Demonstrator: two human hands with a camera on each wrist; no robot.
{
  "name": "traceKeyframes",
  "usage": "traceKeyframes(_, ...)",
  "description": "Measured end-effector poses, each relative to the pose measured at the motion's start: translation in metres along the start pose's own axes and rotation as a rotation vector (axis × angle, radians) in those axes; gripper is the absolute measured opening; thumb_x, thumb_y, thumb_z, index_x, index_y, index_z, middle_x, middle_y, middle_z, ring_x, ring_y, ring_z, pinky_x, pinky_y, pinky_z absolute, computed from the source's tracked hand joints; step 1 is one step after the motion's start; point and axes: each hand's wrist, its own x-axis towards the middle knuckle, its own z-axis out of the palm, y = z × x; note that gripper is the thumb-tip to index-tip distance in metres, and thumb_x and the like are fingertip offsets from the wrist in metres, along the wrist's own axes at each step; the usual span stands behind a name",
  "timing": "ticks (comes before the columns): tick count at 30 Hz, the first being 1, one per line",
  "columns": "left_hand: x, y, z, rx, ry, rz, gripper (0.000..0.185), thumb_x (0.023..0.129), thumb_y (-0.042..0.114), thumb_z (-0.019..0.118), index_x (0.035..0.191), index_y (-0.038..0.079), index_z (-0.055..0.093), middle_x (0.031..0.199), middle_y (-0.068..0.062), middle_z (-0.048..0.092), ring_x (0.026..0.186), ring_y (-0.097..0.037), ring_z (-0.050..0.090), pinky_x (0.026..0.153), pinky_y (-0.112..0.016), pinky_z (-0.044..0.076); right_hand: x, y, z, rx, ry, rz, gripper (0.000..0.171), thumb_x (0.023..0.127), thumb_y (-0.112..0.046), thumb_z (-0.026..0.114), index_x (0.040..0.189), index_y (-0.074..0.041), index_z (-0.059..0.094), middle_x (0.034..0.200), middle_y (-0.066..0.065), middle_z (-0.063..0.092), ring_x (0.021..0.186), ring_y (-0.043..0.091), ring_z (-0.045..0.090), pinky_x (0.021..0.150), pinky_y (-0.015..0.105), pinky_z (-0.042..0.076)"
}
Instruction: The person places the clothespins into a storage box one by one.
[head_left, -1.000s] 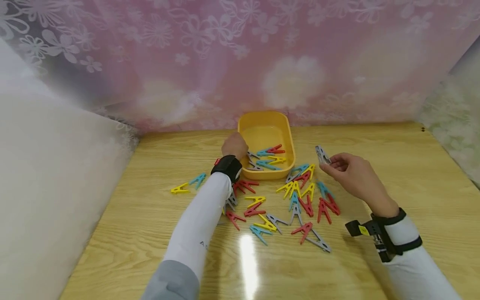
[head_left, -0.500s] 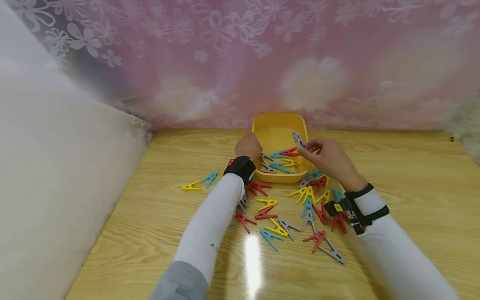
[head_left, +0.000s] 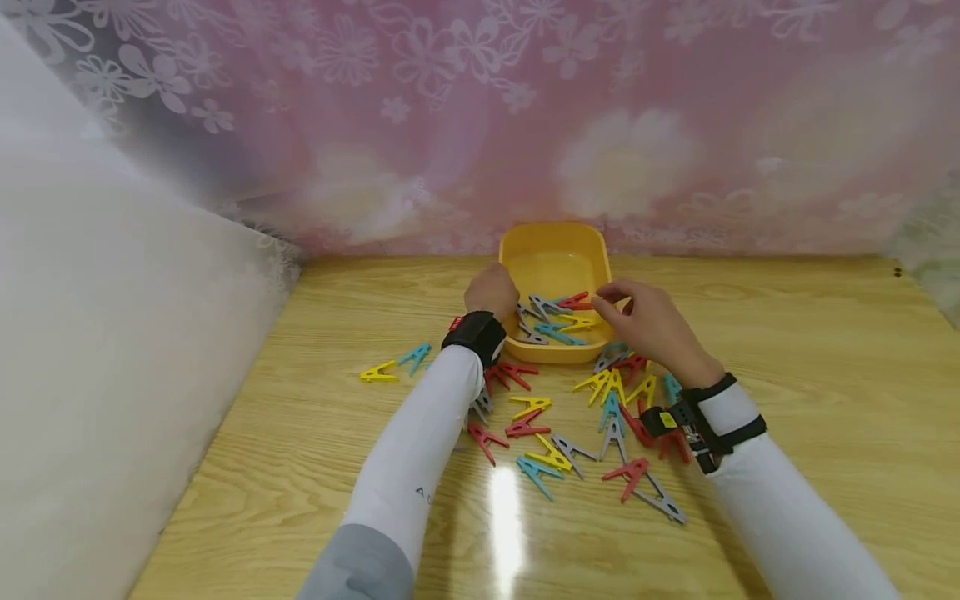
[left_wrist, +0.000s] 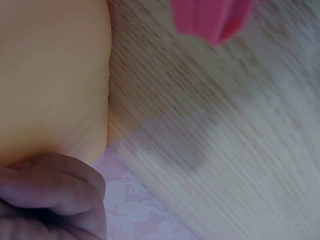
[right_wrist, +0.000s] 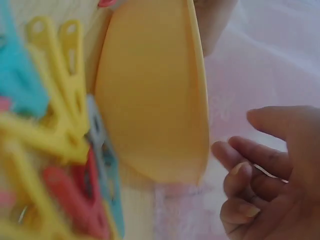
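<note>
A yellow plastic box (head_left: 558,356) stands at the back of the wooden table, with several clothespins lying in its near part. At its left rim is my left hand (head_left: 491,292), fingers curled at the wall; the left wrist view shows them bent against the box's side. My right hand (head_left: 651,323) hovers by the right rim, thumb and fingers apart with nothing between them; the right wrist view shows it beside the box wall (right_wrist: 150,90). A grey clothespin (head_left: 547,306) lies in the box near a red clothespin (head_left: 574,301) and a yellow clothespin (head_left: 579,322).
Red, yellow, blue and grey clothespins lie scattered before the box, including a blue clothespin (head_left: 538,475) and a red clothespin (head_left: 628,475). To the left are a yellow clothespin (head_left: 378,372) and a blue one. A pink floral cloth (head_left: 450,150) hangs behind the table (head_left: 300,467).
My right hand has moved left to the box and let go of the grey clothespin, which now lies inside. The left hand has stayed at the left rim.
</note>
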Motion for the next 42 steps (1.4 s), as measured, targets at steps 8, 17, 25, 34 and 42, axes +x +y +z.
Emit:
traceKeyframes(8, 0.000, 0.000, -0.001, 0.000, -0.006, 0.027, 0.020, 0.098, 0.021, 0.052, 0.106, 0.005, 0.062, 0.092, -0.008, 0.065, 0.079, -0.024, 0.063, 0.071, -0.037, 0.053, -0.033, 0.028, -0.019, -0.001, 0.056, 0.040, 0.042, 0.099, -0.040, 0.048, 0.119, -0.005, 0.061, 0.103, 0.012, 0.064, 0.074, 0.024, 0.053, 0.058, 0.037, 0.043)
traceKeyframes(17, 0.002, 0.000, 0.003, 0.001, -0.014, 0.020, 0.018, 0.097, 0.019, 0.053, 0.102, 0.005, 0.063, 0.091, -0.007, 0.063, 0.079, -0.023, 0.062, 0.070, -0.038, 0.053, -0.070, 0.054, -0.037, -0.036, 0.001, 0.150, 0.048, 0.098, -0.043, 0.049, 0.119, -0.001, 0.059, 0.108, 0.017, 0.062, 0.085, 0.028, 0.057, 0.063, 0.038, 0.046)
traceKeyframes(25, 0.002, 0.000, 0.001, 0.001, -0.020, 0.019, 0.018, 0.096, 0.019, 0.053, 0.100, 0.004, 0.063, 0.090, -0.008, 0.063, 0.078, -0.025, 0.062, 0.069, -0.039, 0.053, -0.094, 0.065, -0.029, -0.048, -0.128, 0.260, 0.047, 0.093, -0.043, 0.059, 0.106, 0.002, 0.061, 0.094, 0.011, 0.063, 0.082, 0.025, 0.058, 0.066, 0.036, 0.046)
traceKeyframes(34, 0.001, -0.004, 0.000, 0.001, -0.004, 0.008, 0.021, 0.097, 0.021, 0.055, 0.104, 0.003, 0.062, 0.094, -0.011, 0.064, 0.081, -0.027, 0.063, 0.073, -0.040, 0.053, -0.102, 0.058, -0.019, -0.110, -0.182, 0.325, 0.047, 0.088, -0.043, 0.065, 0.101, 0.002, 0.061, 0.082, 0.006, 0.060, 0.069, 0.019, 0.053, 0.059, 0.031, 0.041)
traceKeyframes(42, -0.004, 0.002, -0.002, -0.027, -0.022, 0.012, 0.022, 0.096, 0.021, 0.056, 0.108, 0.002, 0.061, 0.096, -0.012, 0.064, 0.083, -0.027, 0.063, 0.075, -0.041, 0.053, -0.107, 0.050, -0.018, -0.167, -0.160, 0.387, 0.037, 0.085, -0.040, 0.065, 0.083, -0.004, 0.058, 0.071, 0.004, 0.052, 0.061, 0.018, 0.047, 0.051, 0.030, 0.034)
